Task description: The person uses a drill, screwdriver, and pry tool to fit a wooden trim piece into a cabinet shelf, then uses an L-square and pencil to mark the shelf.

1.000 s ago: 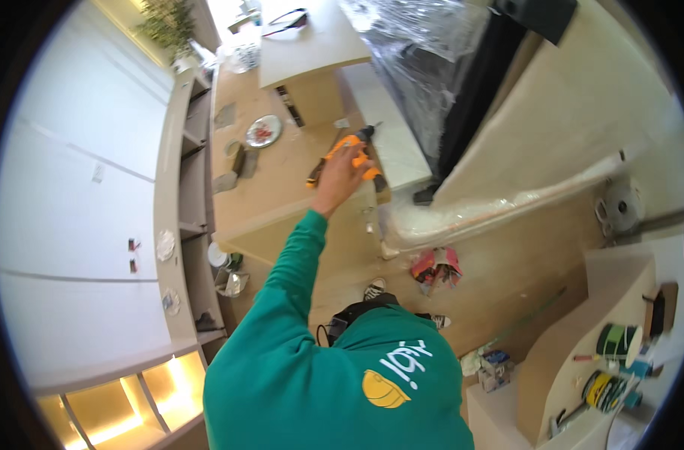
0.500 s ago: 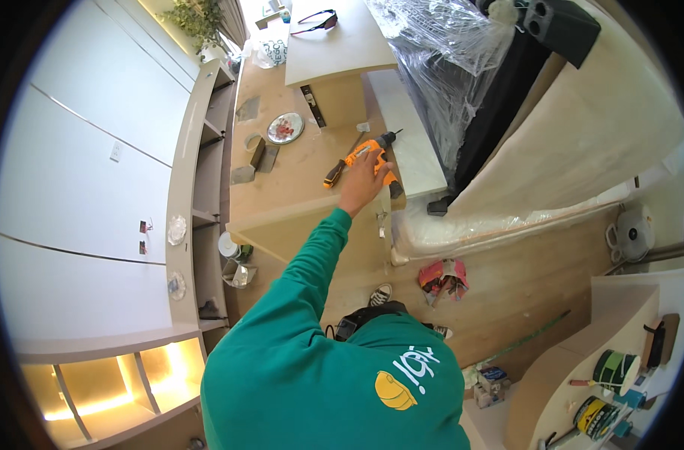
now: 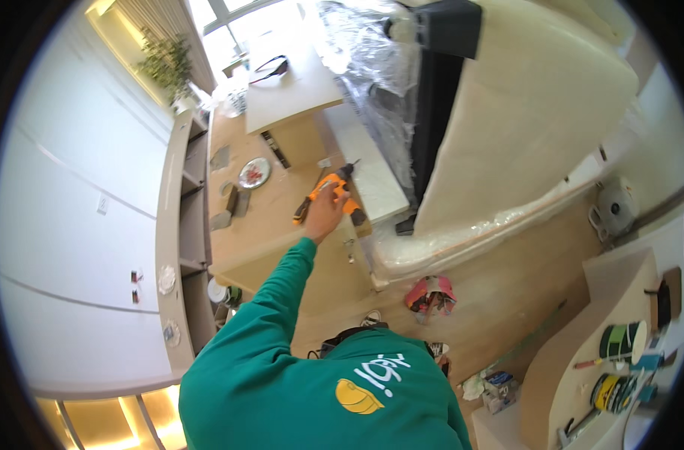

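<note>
Room: interior with a white panelled wall (image 3: 87,225) at the left of the frame, a leafy green plant (image 3: 165,66) at upper left, lit shelving (image 3: 124,420) at lower left and a pale wood floor (image 3: 499,300) at centre right.

Work surface: a light-brown wooden tabletop (image 3: 278,221), left of centre.

Item, principal: one orange-and-black power drill (image 3: 349,205), lying on its side near the tabletop's right edge, slightly above the frame's centre, its bit toward the upper right.

Hands: we record the left hand (image 3: 324,216), green-sleeved, laid over the drill's body and touching it, fingers bent; whether they are clamped around it we cannot tell. Of the right hand (image 3: 444,366) we see at most a sliver at lower centre; its state we cannot tell.

Just left of the left hand: one orange-and-black handled screwdriver (image 3: 302,209).

Further left on the tabletop: one round silvery plate (image 3: 262,166) bearing small red pieces; one dark brown block (image 3: 232,199); flat grey pieces (image 3: 219,157).

Above these: one pale boxy cabinet (image 3: 293,86) with dark-framed glasses (image 3: 274,69) on top.

Right of the drill: one long white slab (image 3: 373,176), with clear crumpled plastic sheeting (image 3: 357,37) beyond.

On the floor, right of centre: one pink bag (image 3: 441,285).

Lower right: one green-and-black can (image 3: 618,341), one yellow-and-black can (image 3: 610,394).
</note>
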`<state>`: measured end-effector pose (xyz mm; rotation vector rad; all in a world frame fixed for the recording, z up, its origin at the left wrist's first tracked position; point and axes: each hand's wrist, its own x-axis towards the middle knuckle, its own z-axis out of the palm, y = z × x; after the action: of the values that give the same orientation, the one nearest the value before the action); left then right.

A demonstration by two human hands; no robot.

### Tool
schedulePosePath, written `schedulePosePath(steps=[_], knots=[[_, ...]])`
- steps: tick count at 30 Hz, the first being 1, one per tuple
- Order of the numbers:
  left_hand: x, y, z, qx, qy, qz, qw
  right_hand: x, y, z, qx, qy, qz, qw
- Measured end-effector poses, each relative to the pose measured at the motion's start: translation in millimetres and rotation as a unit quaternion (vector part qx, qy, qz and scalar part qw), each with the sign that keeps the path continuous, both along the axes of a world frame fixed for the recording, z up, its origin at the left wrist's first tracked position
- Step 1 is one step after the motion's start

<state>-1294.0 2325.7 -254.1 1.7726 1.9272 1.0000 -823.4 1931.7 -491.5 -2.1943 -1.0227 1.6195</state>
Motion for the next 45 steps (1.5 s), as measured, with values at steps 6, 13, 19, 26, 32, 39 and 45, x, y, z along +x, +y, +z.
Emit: schedulePosePath(steps=[6, 13, 19, 26, 32, 39, 45], knots=[[-3, 8, -15, -0.008, -0.056, -0.05, 0.997, -20, 6, -8, 0.023, -0.143, 0.12, 0.982], [-7, 20, -26, -0.011, -0.129, -0.109, 0.986, -24, 17, -81, -0.086, -0.079, 0.247, 0.962], [36, -24, 21, 0.171, 0.023, -0.119, 0.978, -8, 9, -12, -0.07, -0.133, 0.083, 0.985], [247, -137, 33, -0.023, -0.182, -0.283, 0.941, 71, 6, -19, -0.004, -0.095, 0.14, 0.986], [490, -194, 192, 0.09, -0.265, -0.614, 0.737, 171, -33, -46, 0.127, -0.044, 0.059, 0.989], [573, -236, 371, 0.201, -0.664, -0.602, 0.396, 227, -189, -34, -0.034, 0.02, -0.162, 0.986], [614, -228, 379, 0.126, -0.521, -0.747, 0.392, 222, -224, -46, -0.034, 0.134, -0.447, 0.884]])
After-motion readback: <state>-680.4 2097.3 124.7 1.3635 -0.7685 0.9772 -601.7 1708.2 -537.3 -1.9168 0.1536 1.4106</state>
